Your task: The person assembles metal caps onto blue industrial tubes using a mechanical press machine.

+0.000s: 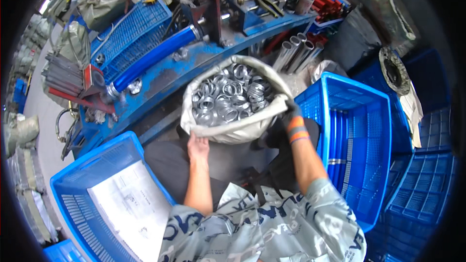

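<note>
A whitish woven sack [242, 133] with a rolled-down rim stands in front of me, full of shiny metal rings [230, 94]. My bare left hand [198, 146] grips the near left part of its rim, the fingers partly hidden against the cloth. At the right side of the rim, my right hand [292, 111], in a dark glove with an orange and grey cuff, is closed on the sack's edge. The sack's mouth is held wide, and the rings lie loose in a heap.
Beyond the sack runs a blue workbench [160, 80] bearing a blue tube [155, 58]. To my right, a blue crate [357, 92] holds blue tubes [338, 140]. On my left another blue crate [73, 179] contains a printed sheet [131, 204]. Bare metal tubes [296, 53] stand behind the sack.
</note>
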`<action>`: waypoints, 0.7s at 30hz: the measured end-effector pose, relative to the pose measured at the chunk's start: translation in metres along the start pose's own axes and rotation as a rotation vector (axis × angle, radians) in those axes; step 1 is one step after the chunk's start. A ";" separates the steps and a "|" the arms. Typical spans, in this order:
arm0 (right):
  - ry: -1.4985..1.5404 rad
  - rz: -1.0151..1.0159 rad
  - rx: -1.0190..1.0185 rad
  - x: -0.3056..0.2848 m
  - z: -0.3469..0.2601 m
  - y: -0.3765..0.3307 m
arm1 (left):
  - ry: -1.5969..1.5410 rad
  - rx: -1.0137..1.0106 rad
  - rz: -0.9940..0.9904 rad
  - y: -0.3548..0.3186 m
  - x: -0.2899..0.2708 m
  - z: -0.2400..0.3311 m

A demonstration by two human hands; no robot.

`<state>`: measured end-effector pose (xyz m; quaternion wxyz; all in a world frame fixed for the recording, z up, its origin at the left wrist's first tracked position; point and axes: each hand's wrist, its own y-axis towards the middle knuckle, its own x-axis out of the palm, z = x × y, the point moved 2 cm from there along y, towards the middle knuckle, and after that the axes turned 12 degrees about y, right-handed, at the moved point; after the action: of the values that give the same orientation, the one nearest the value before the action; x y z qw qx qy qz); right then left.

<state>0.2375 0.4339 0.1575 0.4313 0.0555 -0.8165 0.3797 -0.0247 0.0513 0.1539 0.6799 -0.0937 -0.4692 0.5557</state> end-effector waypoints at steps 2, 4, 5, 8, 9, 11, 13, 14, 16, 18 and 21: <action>0.451 0.016 0.069 -0.027 0.005 -0.001 | -0.179 -0.059 -0.102 -0.011 0.033 -0.035; 0.369 0.197 -0.140 -0.057 0.004 -0.002 | -0.420 -0.336 -0.206 -0.007 0.052 -0.054; 0.451 0.066 -0.155 -0.052 0.019 -0.013 | -0.348 -0.244 -0.328 -0.011 0.043 -0.053; -0.149 0.061 -0.284 -0.038 0.041 -0.070 | -0.047 -0.011 -0.191 -0.020 0.016 -0.041; -0.641 0.176 -0.540 -0.054 0.023 -0.083 | 0.046 0.005 -0.100 -0.027 0.023 -0.053; -0.763 0.111 -0.653 -0.046 0.047 -0.098 | 0.583 0.143 0.362 -0.012 0.002 -0.049; -0.911 0.165 -0.475 -0.030 0.100 -0.129 | 0.821 0.246 0.295 -0.013 -0.054 -0.017; -0.881 0.187 -0.424 -0.046 0.096 -0.132 | 0.824 0.219 0.289 -0.023 -0.052 -0.027; -0.860 0.264 -0.406 -0.091 0.073 -0.114 | 0.778 -0.086 0.155 -0.050 -0.024 -0.060; 0.122 0.314 -0.131 -0.105 0.072 -0.075 | 0.536 -0.039 0.053 -0.042 0.004 -0.074; 0.372 0.102 0.093 -0.104 0.121 -0.064 | 0.191 0.011 0.022 -0.030 -0.015 -0.075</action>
<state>0.2487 0.2829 0.0755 0.5518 -0.0372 -0.7063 0.4419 0.0525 0.0569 0.1246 0.7160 -0.1476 -0.3981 0.5541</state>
